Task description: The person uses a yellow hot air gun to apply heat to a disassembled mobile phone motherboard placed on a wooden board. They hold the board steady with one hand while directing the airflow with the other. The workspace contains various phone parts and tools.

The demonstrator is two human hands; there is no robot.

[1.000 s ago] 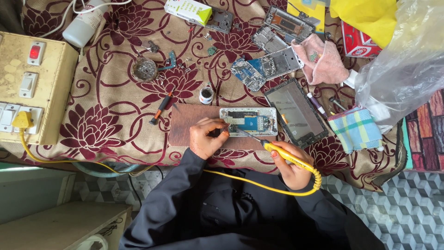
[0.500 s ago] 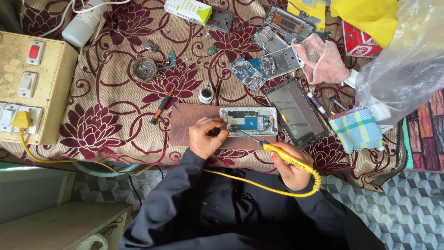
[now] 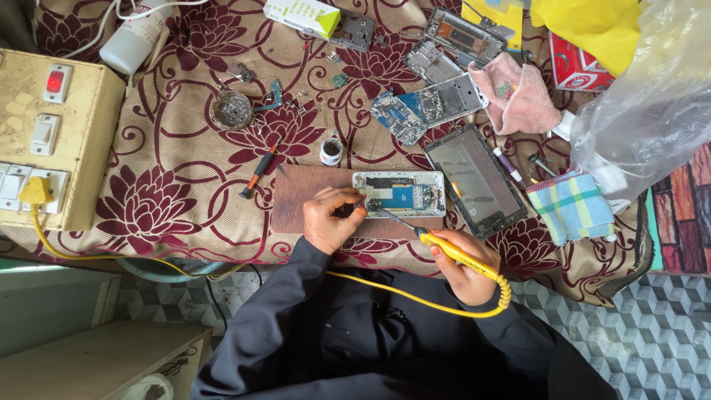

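An opened phone body (image 3: 404,193) with a blue part inside lies on a brown wooden board (image 3: 296,209). My left hand (image 3: 329,219) rests at the phone's left end, fingers pinched on a thin tool whose tip touches the inside. My right hand (image 3: 463,265) grips a yellow-handled soldering iron (image 3: 444,247). Its metal tip points up-left into the phone near the left hand. A yellow cord (image 3: 415,300) runs from the iron across my dark sleeves.
A dark phone screen (image 3: 478,179) lies right of the phone. Circuit boards (image 3: 400,116), phone frames (image 3: 453,98), a pink cloth (image 3: 518,95), a checked cloth (image 3: 572,204), a small pot (image 3: 331,150), a screwdriver (image 3: 258,171), a switch box (image 3: 44,133) and a plastic bag (image 3: 652,104) surround the flowered cloth.
The soldering iron's tip has moved slightly up-left, closer to the phone's inside. My left hand stays in the same spot.
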